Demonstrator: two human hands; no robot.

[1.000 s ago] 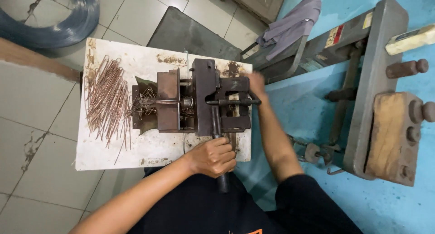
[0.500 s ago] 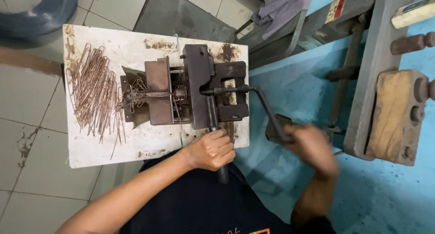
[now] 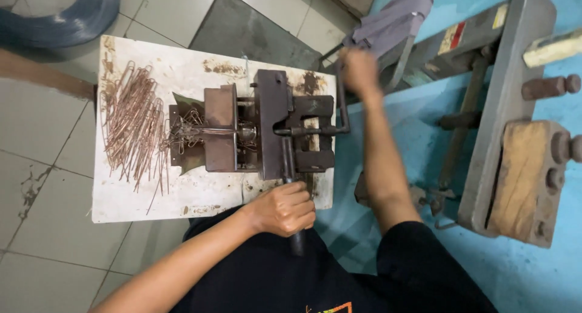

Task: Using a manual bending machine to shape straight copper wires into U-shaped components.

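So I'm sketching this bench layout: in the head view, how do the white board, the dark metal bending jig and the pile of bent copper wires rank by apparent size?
1. White board, largest: it carries the other two.
2. Dark metal bending jig, at the board's middle and right.
3. Pile of bent copper wires, on the board's left side; its loose spread looks only somewhat smaller than the jig.

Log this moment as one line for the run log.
left hand: grips dark lever handle | right hand: on bent metal crank, blurred | rusty brown bending jig | bent copper-coloured wire pile on white board
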